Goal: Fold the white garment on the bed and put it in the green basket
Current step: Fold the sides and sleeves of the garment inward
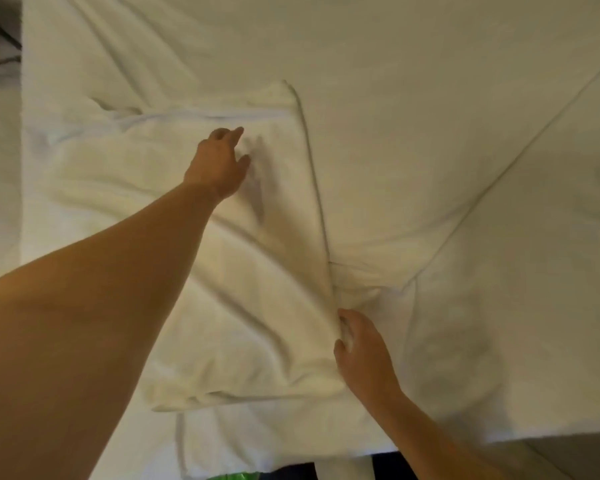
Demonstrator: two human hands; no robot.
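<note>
The white garment (174,188) lies spread and partly folded on the left half of the bed, wrinkled, with a straight folded edge on its right side. My left hand (219,164) reaches far forward and rests on the garment's upper part, fingers apart. My right hand (361,351) is at the garment's near right edge, its fingers curled into the cloth there. A sliver of the green basket (238,476) shows at the bottom edge, below the bed.
The bed (465,133) is covered with a white sheet with long creases running diagonally on the right. The bed's near edge runs along the bottom right, with dark floor below. A dark object sits at the top left corner.
</note>
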